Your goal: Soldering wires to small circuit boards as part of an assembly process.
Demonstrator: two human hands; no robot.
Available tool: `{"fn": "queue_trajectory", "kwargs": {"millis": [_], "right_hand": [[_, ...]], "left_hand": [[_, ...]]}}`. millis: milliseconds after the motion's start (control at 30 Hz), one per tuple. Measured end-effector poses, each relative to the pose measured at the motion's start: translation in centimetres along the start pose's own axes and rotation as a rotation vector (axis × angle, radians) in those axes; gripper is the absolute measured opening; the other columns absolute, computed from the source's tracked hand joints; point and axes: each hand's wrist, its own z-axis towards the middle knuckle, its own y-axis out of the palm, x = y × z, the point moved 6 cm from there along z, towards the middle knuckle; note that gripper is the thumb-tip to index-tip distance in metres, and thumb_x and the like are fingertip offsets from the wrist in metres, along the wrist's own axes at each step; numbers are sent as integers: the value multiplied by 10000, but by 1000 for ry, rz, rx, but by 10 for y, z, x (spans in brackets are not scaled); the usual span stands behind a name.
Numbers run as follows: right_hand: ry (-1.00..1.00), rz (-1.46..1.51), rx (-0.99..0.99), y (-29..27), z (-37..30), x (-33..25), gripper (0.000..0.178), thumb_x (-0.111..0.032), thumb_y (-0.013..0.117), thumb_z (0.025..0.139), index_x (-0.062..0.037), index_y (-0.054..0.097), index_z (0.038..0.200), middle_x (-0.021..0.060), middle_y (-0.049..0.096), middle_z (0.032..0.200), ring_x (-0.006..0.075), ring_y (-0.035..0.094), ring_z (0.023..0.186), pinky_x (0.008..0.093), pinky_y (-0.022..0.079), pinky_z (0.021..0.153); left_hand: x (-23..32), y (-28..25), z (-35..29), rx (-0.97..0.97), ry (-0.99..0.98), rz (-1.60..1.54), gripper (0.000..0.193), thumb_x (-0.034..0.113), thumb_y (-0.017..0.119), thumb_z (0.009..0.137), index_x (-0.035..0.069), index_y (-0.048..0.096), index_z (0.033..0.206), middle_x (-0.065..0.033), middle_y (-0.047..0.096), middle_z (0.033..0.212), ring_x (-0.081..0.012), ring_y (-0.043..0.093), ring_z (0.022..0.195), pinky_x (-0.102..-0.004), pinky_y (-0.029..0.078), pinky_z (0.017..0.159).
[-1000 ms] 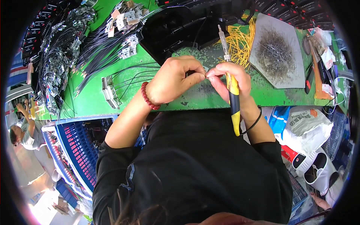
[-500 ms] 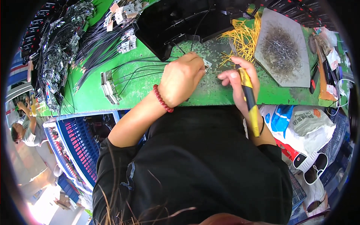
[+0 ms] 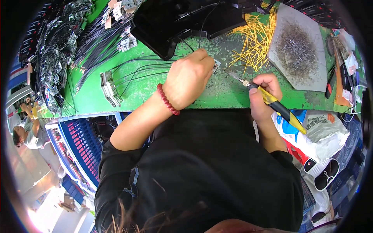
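My right hand (image 3: 268, 95) grips a yellow-and-black soldering iron (image 3: 281, 110), fingers wrapped round the front of its handle. Its metal tip points left and ends just short of a small silvery part (image 3: 216, 66), which pokes out beyond the fingertips of my left hand (image 3: 190, 77). Those left fingers are pinched, back of the hand up, low over the green bench; most of what they hold is hidden. Black cables (image 3: 143, 73) run from under that hand leftward to a metal-edged block (image 3: 110, 89) lying on the bench.
Thin yellow sticks or wires (image 3: 254, 40) lie heaped beside a grey, soot-stained board (image 3: 297, 52). A black plastic housing (image 3: 175, 23) sits at the back. Bundled black cables (image 3: 95, 50) fill the left. Blue crates (image 3: 79, 151) stand below the bench; a co-worker (image 3: 29, 132) is far left.
My right hand has lowered and turned the soldering iron, so its tip now points left toward the small part. My left hand stays almost in place.
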Motion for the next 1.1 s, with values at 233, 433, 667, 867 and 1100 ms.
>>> {"fn": "queue_trajectory", "kwargs": {"millis": [233, 433, 667, 867, 1100], "right_hand": [[-9, -35, -67, 5, 3, -2, 197, -43, 705, 765, -18, 550, 883, -9, 536, 735, 32, 451, 615, 210, 355, 540], [-16, -106, -117, 7, 3, 1, 195, -20, 697, 749, -16, 555, 883, -5, 542, 723, 33, 462, 600, 214, 368, 529], [13, -117, -116, 8, 3, 0, 199, -18, 698, 747, -15, 555, 885, -5, 542, 711, 33, 467, 597, 211, 372, 528], [43, -134, -175, 14, 2, 2, 209, -103, 691, 808, -29, 528, 915, -15, 468, 767, 51, 376, 662, 224, 285, 593], [-25, -14, -85, 6, 4, 0, 188, -30, 693, 773, -20, 555, 899, 15, 544, 805, 44, 463, 652, 209, 364, 575]], "left_hand": [[-2, -3, 2, -48, -23, -77, 79, 7, 655, 787, 11, 615, 855, -124, 581, 882, -341, 600, 786, -396, 500, 668], [-3, -3, 1, -66, -29, -76, 87, 12, 667, 787, 12, 620, 860, -119, 587, 895, -335, 605, 801, -392, 502, 681], [-3, -3, 1, -69, -22, -64, 86, 24, 671, 789, 16, 625, 862, -112, 590, 894, -329, 609, 807, -391, 506, 683], [-5, -1, 0, -67, -24, -57, 81, 31, 669, 791, 19, 630, 861, -110, 592, 895, -328, 610, 807, -388, 507, 683], [-3, -3, 2, -70, -30, -75, 75, 32, 664, 792, 19, 631, 857, -112, 593, 892, -332, 609, 804, -391, 505, 680]]}}
